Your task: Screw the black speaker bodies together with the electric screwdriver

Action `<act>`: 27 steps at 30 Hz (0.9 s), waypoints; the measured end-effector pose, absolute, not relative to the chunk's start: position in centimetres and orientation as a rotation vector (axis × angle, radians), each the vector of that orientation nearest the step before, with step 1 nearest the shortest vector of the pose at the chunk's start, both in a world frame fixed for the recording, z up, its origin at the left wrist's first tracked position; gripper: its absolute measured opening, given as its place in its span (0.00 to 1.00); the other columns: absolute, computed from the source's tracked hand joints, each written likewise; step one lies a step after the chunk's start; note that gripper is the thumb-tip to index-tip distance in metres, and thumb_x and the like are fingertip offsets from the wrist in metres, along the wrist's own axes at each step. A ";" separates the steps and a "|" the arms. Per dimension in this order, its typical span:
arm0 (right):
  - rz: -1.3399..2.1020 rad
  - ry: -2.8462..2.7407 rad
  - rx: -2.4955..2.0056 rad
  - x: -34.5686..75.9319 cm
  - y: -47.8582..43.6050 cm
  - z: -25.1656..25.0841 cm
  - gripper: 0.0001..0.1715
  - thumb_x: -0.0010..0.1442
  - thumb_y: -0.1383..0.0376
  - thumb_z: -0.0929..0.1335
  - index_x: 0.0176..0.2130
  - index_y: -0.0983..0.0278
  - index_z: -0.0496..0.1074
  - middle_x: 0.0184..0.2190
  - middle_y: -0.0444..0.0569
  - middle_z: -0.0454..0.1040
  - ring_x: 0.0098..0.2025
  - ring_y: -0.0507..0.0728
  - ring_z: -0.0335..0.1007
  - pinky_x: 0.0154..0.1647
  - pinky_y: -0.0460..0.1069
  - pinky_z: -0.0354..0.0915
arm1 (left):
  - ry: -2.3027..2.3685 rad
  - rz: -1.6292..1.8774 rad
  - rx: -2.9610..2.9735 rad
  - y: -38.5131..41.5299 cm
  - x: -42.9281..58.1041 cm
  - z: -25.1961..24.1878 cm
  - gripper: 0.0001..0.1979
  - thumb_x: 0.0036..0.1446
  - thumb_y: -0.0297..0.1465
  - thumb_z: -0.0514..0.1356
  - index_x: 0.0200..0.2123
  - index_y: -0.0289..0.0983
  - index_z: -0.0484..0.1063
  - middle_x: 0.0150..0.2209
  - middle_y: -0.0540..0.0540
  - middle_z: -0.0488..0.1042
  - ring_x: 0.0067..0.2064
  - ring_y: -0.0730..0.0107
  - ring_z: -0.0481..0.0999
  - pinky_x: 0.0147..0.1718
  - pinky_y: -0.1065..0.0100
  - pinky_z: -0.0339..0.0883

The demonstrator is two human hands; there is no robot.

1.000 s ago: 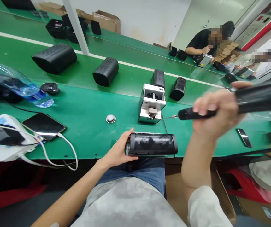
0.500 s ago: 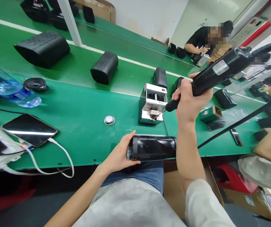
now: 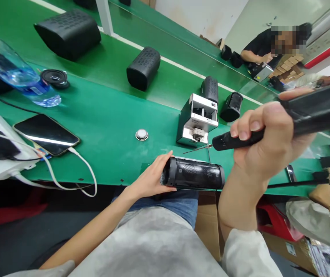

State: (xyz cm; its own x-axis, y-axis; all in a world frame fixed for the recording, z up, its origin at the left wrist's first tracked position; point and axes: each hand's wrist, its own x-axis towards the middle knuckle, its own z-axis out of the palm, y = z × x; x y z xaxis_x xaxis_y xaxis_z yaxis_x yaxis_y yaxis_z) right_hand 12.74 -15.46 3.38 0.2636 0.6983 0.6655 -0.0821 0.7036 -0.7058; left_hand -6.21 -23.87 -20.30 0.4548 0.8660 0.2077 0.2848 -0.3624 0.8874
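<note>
My left hand (image 3: 155, 175) is closed around the left end of a black speaker housing (image 3: 198, 173), which lies sideways at the bench's front edge. Perforated mesh shows on its upper face. In my right hand (image 3: 268, 134) is a black electric screwdriver (image 3: 317, 107), gripped round its body and raised over the bench. Its thin bit (image 3: 196, 149) points left, just above the speaker housing and apart from it. Close behind the bit stands a silver and black screw feeder (image 3: 198, 121). A small round silver part (image 3: 141, 134) lies left of the feeder.
Several black speaker housings (image 3: 143, 68) stand along the back strip. To the left are a water bottle (image 3: 17, 73), a loose round speaker driver (image 3: 54, 78), a phone (image 3: 46, 134) and a white power strip (image 3: 0, 150) with cables. Co-workers (image 3: 277, 50) sit behind and at right.
My right hand has drawn the screwdriver away from the screw feeder, towards me and to the right. The bit has swung down towards the speaker housing. My left hand keeps its hold.
</note>
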 end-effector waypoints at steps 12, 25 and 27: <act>0.662 -1.342 -0.656 9.3 -17.6 3.0 0.11 0.67 0.69 0.78 0.45 0.56 0.76 0.23 0.34 0.64 0.18 0.50 0.60 0.19 0.49 0.62 | 0.935 0.916 1.855 -23.9 -6.1 -20.6 0.72 0.57 0.39 0.84 0.87 0.52 0.36 0.79 0.31 0.61 0.81 0.33 0.63 0.79 0.32 0.63; 1.010 -1.420 -0.597 8.9 -16.1 -2.4 0.12 0.67 0.72 0.78 0.42 0.60 0.75 0.25 0.39 0.73 0.19 0.51 0.67 0.20 0.48 0.68 | 0.873 1.015 1.827 -23.2 -5.5 -21.6 0.70 0.44 0.52 0.88 0.80 0.43 0.53 0.70 0.29 0.68 0.72 0.31 0.73 0.71 0.36 0.72; 1.019 -1.426 -0.575 8.8 -16.4 -2.0 0.12 0.66 0.72 0.79 0.41 0.59 0.75 0.25 0.39 0.73 0.18 0.52 0.67 0.19 0.48 0.68 | 0.883 1.015 1.820 -23.3 -5.2 -21.9 0.71 0.43 0.54 0.87 0.80 0.43 0.53 0.69 0.29 0.68 0.71 0.30 0.73 0.71 0.35 0.72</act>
State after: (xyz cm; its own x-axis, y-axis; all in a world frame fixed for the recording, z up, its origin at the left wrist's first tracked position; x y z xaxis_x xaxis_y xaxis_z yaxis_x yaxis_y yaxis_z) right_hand 8.80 -16.37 -2.01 -0.1468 0.8378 0.5258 -0.2255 0.4893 -0.8425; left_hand -5.23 -23.26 -21.88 0.4213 0.8592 0.2905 0.1692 -0.3891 0.9055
